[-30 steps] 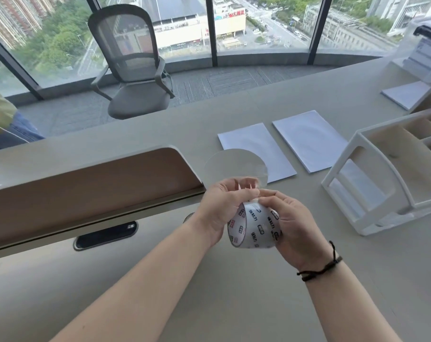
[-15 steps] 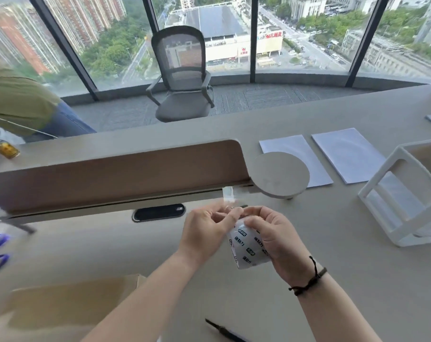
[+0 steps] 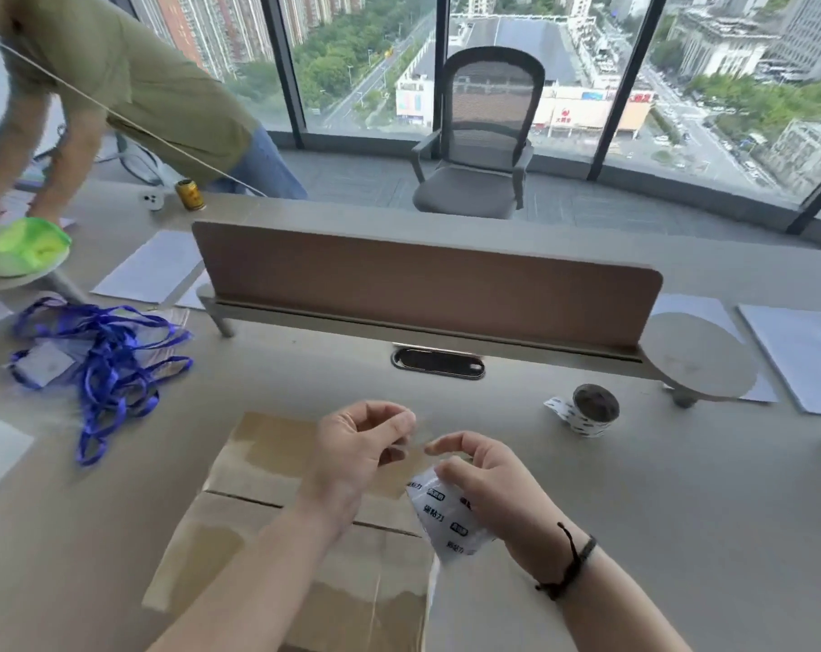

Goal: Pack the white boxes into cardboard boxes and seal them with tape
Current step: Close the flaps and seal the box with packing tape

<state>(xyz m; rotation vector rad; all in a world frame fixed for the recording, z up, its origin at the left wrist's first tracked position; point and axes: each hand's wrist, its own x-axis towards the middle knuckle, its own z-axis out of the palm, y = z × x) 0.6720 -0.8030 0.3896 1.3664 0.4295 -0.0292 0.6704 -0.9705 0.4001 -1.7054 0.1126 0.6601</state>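
The cardboard box point(image 3: 277, 468) is partly hidden by both arms. Its near end is cut off below. The clear tape end cannot be seen well.

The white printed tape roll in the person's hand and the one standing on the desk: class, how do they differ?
The white printed tape roll in the right hand is gripped and held above the brown cardboard box; the tape roll on the grey desk stands untouched, open core upward, a short tail loose. Both carry dark printed labels.
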